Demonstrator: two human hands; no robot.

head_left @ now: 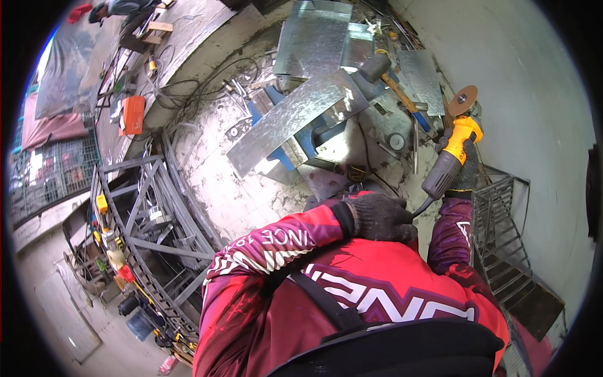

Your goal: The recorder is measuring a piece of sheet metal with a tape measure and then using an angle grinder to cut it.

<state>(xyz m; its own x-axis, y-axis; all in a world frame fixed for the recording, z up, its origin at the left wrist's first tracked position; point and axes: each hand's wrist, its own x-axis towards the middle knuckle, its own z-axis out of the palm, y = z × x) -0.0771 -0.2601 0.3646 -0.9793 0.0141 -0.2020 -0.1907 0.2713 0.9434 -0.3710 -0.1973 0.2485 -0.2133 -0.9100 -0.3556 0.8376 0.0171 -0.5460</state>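
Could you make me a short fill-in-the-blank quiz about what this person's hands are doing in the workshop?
1. The right hand holds an angle grinder whose body is grey and ____.
2. Both hands wear dark knitted ____.
3. The left hand rests against the person's own ____, holding no tool.
4. On the floor ahead lie shiny sheets of ____, one propped over a blue frame.

Missing words: yellow; gloves; chest; metal
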